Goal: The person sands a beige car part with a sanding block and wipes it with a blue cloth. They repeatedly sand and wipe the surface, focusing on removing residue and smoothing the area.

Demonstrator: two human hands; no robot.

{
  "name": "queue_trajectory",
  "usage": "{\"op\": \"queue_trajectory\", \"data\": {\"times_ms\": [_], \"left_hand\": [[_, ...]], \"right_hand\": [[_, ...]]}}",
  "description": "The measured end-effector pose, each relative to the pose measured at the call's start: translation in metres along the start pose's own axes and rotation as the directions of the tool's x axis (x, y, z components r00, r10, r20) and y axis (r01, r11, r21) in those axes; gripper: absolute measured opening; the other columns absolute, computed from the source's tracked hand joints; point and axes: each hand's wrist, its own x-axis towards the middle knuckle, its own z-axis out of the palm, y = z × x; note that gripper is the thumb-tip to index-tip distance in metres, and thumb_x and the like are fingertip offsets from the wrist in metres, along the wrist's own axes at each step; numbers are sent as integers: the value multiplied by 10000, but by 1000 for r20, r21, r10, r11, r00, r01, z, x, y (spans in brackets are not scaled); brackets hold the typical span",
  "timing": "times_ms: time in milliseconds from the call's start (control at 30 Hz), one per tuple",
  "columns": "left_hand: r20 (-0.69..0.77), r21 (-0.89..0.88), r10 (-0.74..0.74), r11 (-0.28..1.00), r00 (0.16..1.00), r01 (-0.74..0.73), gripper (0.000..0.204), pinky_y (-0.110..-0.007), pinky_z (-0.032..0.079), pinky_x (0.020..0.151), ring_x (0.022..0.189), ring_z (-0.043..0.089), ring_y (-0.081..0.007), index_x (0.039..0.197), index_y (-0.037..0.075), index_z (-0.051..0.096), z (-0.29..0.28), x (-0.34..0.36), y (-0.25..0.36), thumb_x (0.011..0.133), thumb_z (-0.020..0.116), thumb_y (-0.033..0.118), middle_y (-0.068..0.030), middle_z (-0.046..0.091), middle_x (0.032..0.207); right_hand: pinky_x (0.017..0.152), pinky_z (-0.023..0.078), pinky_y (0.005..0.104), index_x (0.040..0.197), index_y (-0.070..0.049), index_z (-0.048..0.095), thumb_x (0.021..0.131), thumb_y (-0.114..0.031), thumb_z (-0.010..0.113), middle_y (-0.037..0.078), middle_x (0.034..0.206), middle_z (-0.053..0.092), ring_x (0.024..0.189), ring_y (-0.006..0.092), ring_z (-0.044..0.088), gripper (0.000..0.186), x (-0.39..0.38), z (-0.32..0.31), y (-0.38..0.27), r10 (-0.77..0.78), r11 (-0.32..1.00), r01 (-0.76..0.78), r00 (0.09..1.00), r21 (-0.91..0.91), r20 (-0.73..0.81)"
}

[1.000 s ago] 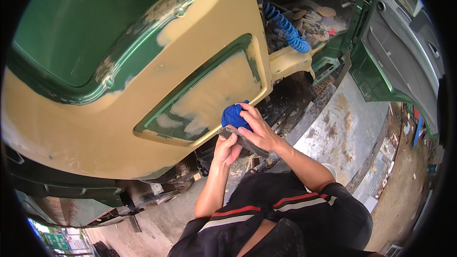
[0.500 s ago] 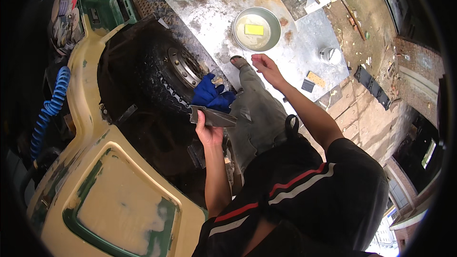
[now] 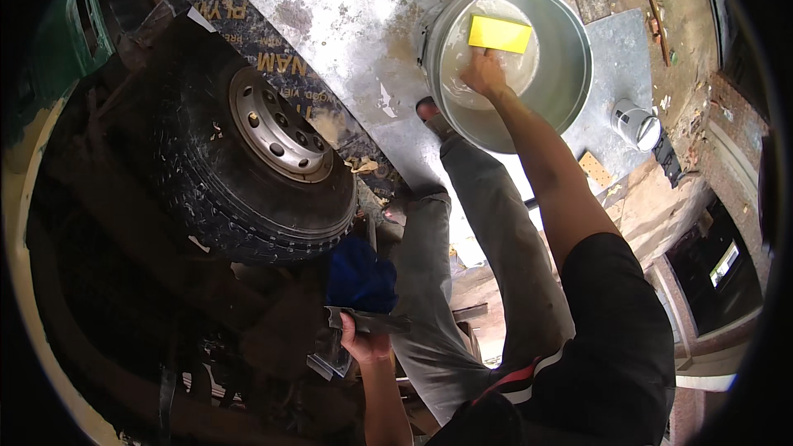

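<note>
My left hand (image 3: 368, 345) grips a folded dark grey sheet (image 3: 376, 321), its thumb lying over the near side. A crumpled blue cloth (image 3: 361, 277) is just beyond the sheet. To the right, my right hand (image 3: 486, 74) reaches down into a large grey bucket (image 3: 570, 74) with a pale bottom. Its fingers point to the near edge of a bright yellow rectangular block (image 3: 500, 34) in the bucket. The fingertips meet that edge and are partly hidden, so their grip on it does not show.
A vehicle wheel with a thick tyre (image 3: 206, 149) stands at left, under dark bodywork. Worn metal sheets (image 3: 363, 41) cover the floor. Right of the bucket are a small white tin (image 3: 634, 124) and a tan perforated pad (image 3: 593, 168). My legs (image 3: 504, 231) are between both hands.
My right hand has gone from beside the bucket down into it, to the yellow block. The view has shifted closer to the wheel and bucket. My left hand still holds the grey sheet.
</note>
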Motion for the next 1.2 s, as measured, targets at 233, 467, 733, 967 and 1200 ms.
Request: {"op": "queue_trajectory", "data": {"times_ms": [233, 467, 733, 967, 1200], "left_hand": [[-27, -61, -113, 992, 993, 111, 584, -556, 370, 1163, 1356, 520, -310, 1419, 125, 572, 16, 38, -39, 917, 761, 356, -47, 599, 1438], [70, -81, -179, 979, 981, 185, 511, -523, 437, 1127, 1288, 583, -287, 1389, 144, 599, 47, 24, -51, 921, 763, 266, -27, 635, 1381], [223, -66, -132, 987, 966, 150, 357, -517, 477, 1085, 1234, 621, -269, 1319, 152, 646, 60, 9, -36, 970, 709, 200, -24, 668, 1320], [223, -46, -97, 993, 970, 110, 364, -478, 528, 1019, 1128, 665, -232, 1305, 106, 623, 73, -15, -24, 957, 723, 144, -38, 694, 1234], [279, 24, -57, 998, 959, 53, 252, -482, 509, 1044, 1147, 659, -225, 1251, 196, 676, 58, -20, -20, 999, 669, 183, -5, 703, 1226]], "right_hand": [[945, 496, 432, 1343, -51, 566, 908, -284, 683, 214, 1180, 595, 1089, 337, 593, 507, 76, 84, 61, 47, 946, 54, 952, -320, 301], [811, 516, 377, 1232, -59, 611, 965, -304, 682, 82, 966, 644, 891, 222, 622, 369, 35, 50, 85, -203, 948, 285, 883, -139, 423], [724, 491, 304, 1106, -47, 601, 981, -295, 714, 11, 871, 623, 800, 100, 565, 300, -69, -114, 66, -151, 659, -206, 906, 723, 396], [783, 505, 451, 1095, 2, 509, 860, -110, 709, 229, 906, 660, 864, 381, 654, 328, -103, -136, 61, -85, 945, 69, 996, 320, 37], [904, 516, 481, 1123, -5, 577, 785, -121, 774, 263, 1064, 620, 1018, 454, 630, 407, -99, -115, 50, -150, 987, 159, 973, 34, -176]]}}
